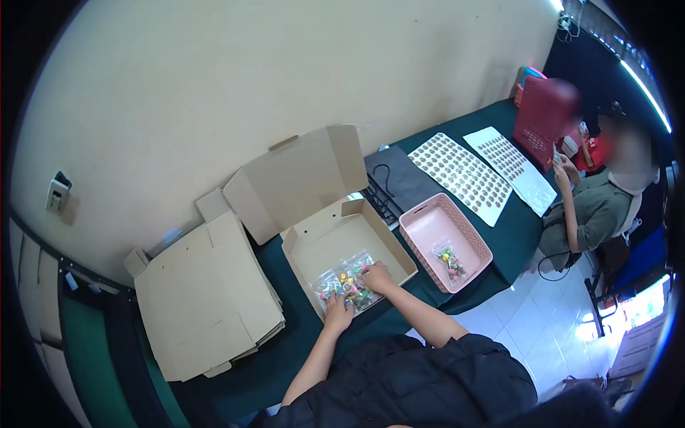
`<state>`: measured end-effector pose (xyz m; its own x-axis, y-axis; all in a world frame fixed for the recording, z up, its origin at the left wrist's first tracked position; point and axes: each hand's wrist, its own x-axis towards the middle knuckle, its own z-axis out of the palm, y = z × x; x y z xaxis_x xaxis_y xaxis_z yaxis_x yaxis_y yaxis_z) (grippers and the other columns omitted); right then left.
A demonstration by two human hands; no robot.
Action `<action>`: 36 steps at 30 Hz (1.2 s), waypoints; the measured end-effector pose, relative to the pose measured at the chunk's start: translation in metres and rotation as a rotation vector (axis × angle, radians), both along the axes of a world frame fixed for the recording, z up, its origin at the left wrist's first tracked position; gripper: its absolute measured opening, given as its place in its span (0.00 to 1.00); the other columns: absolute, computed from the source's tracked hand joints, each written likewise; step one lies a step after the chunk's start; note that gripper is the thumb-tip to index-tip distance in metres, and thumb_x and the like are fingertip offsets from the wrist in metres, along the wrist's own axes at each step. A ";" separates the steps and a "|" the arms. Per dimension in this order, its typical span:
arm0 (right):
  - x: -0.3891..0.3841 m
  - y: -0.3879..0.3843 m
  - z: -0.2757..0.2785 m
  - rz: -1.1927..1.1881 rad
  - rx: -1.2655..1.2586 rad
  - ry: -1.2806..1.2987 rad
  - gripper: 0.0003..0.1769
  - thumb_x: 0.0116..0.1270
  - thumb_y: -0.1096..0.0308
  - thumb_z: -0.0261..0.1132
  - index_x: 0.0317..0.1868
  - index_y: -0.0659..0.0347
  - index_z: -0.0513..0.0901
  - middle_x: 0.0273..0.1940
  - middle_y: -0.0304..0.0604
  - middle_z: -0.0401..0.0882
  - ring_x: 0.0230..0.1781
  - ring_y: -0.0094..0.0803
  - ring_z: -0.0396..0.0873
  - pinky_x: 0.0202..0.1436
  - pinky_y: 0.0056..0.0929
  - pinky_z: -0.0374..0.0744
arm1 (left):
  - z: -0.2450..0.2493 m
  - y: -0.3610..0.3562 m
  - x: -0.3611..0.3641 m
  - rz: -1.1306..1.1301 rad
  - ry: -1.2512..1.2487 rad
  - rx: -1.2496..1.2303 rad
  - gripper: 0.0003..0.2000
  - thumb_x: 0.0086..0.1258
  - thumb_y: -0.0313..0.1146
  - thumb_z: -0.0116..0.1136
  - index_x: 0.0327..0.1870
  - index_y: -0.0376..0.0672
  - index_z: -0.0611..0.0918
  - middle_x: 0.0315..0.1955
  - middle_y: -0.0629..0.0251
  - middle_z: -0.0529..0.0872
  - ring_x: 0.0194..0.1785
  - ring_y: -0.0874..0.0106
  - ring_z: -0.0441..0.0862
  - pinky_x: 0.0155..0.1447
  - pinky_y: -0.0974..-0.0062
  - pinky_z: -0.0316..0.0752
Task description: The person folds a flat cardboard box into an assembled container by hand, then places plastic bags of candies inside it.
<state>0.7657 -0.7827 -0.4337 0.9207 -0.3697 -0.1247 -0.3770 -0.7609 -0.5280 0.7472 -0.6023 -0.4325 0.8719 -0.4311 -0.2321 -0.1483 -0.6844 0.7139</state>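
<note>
An open cardboard box [332, 239] lies in front of me with its lid raised toward the wall. Clear plastic bags [347, 278] of small colourful items rest inside it, along its near side. My left hand [339, 312] lies on the bags' left part, fingers apart. On their right edge is my right hand [377, 277], its fingers bent; whether they pinch the plastic is too small to tell. A pink basket [479, 246] stands right of the box, with another bag [449, 262] of colourful items in it.
Flattened cardboard boxes [203, 296] are stacked at the left. Sticker sheets [462, 177], a dark bag [407, 178] and a maroon basket [544, 118] occupy the table's right part. A person [606, 207] is at the far right.
</note>
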 end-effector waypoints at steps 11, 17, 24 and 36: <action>-0.015 -0.032 0.046 -0.051 -0.183 -0.512 0.07 0.56 0.71 0.58 0.34 0.61 0.80 0.34 0.48 0.76 0.36 0.44 0.77 0.40 0.38 0.76 | 0.022 -0.026 0.009 -0.135 -0.284 -0.165 0.17 0.64 0.31 0.45 0.53 0.39 0.73 0.61 0.41 0.62 0.65 0.45 0.57 0.67 0.56 0.53; -0.061 -0.141 0.023 -0.430 -0.329 -0.307 0.15 0.53 0.77 0.54 0.42 0.63 0.78 0.40 0.54 0.76 0.44 0.50 0.73 0.49 0.42 0.72 | 0.020 -0.046 0.028 -0.291 -0.295 -0.063 0.19 0.60 0.32 0.50 0.54 0.39 0.73 0.63 0.45 0.61 0.66 0.44 0.54 0.68 0.51 0.50; -0.100 -0.185 -0.005 -0.503 -0.226 0.105 0.30 0.53 0.74 0.59 0.60 0.55 0.66 0.47 0.55 0.73 0.51 0.52 0.70 0.51 0.46 0.71 | 0.012 -0.063 0.046 -0.514 -0.306 0.134 0.18 0.60 0.33 0.51 0.54 0.53 0.77 0.64 0.54 0.62 0.67 0.47 0.55 0.69 0.49 0.47; -0.093 -0.202 0.015 -0.667 0.151 0.034 0.32 0.48 0.63 0.68 0.55 0.61 0.70 0.47 0.57 0.72 0.43 0.46 0.77 0.46 0.44 0.74 | -0.002 -0.057 0.045 -0.596 -0.441 0.278 0.13 0.61 0.28 0.48 0.44 0.50 0.82 0.62 0.56 0.66 0.68 0.50 0.55 0.69 0.43 0.34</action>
<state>0.6731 -0.9844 -0.4184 0.4969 -0.8326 -0.2446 -0.7579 -0.2791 -0.5896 0.7925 -0.6591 -0.4347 0.5492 -0.8312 -0.0860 -0.7754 -0.5453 0.3186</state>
